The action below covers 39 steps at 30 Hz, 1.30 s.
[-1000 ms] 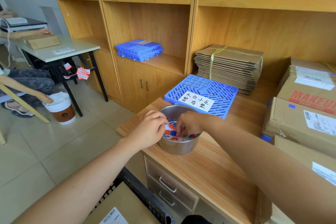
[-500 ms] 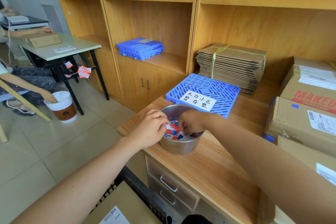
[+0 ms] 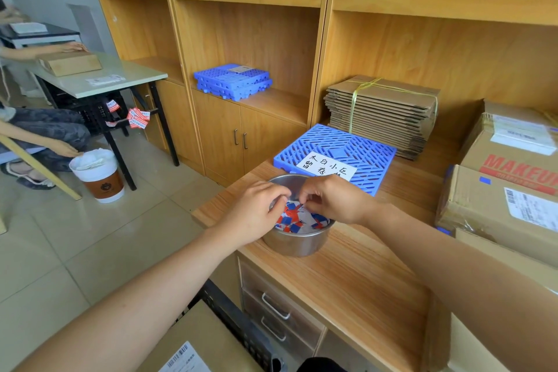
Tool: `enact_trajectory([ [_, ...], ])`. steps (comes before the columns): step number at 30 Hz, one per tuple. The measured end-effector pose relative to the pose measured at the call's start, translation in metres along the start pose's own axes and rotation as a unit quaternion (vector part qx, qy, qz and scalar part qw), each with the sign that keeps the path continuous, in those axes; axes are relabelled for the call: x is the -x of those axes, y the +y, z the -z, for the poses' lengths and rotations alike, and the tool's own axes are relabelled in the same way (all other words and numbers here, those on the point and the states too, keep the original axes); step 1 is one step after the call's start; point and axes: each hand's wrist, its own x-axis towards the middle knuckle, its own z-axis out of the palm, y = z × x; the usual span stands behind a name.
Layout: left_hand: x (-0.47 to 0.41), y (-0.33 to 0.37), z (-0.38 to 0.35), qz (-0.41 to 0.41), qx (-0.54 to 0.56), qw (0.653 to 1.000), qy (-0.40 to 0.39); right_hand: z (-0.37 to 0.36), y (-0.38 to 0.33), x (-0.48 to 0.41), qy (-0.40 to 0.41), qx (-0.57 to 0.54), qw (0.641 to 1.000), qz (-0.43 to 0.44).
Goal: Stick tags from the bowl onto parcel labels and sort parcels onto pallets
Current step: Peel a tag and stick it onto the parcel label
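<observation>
**Fingers (image 3: 314, 193) busy, sorting not yet begun**

Both hands met over the round stainless-steel bowl (image 3: 293, 243) near the front edge of the light wooden counter (image 3: 347, 281). The left hand (image 3: 256, 214) and the right hand (image 3: 335, 202) had their fingers curled. The tips were close together, just above the small red, blue and white paper tags (image 3: 294, 222) lying in the bowl. They seemed to pinch or peel one tag, but it was too small to tell what each hand held. The blue plastic grid pallet with a handwritten white card (image 3: 362, 154), just behind the bowl, carried no parcel. The brown cardboard parcels with printed labels (image 3: 498, 211) waited at the right. I judge the task was at its start: the sticking and all the sorting were left.
</observation>
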Motion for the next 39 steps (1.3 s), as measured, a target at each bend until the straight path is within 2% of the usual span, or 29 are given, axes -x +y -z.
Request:
enact_trajectory([
  [4,-0.01,0.012,-0.001,0.098,0.143,0.985,-0.014,-0.004,0.0,0.004,0.076,0.003,0.996,0.044],
  [11,-0.023,0.023,0.004,0.2,0.354,0.912,-0.055,-0.009,0.0,0.008,0.141,0.003,0.988,0.062],
  [15,-0.027,0.026,0.002,0.255,0.401,0.878,-0.047,-0.01,0.003,0.007,0.144,0.001,0.988,0.047],
  [21,-0.029,0.018,0.0,0.244,0.316,0.917,0.003,-0.005,0.01,0.009,0.151,-0.019,0.988,-0.034],
  [25,-0.031,0.012,0.0,0.234,0.284,0.93,-0.001,-0.004,0.009,0.007,0.104,0.008,0.994,-0.022],
  [30,-0.034,0.009,-0.001,0.207,0.221,0.953,-0.027,-0.007,0.017,0.007,0.1,0.053,0.993,-0.032],
  [34,-0.039,0.003,-0.003,0.139,0.101,0.982,-0.073,-0.005,0.025,0.007,0.066,0.094,0.993,-0.031],
  [39,-0.048,-0.008,-0.008,0.008,-0.068,0.989,-0.13,-0.001,0.023,-0.003,-0.073,0.185,0.98,-0.011],
])
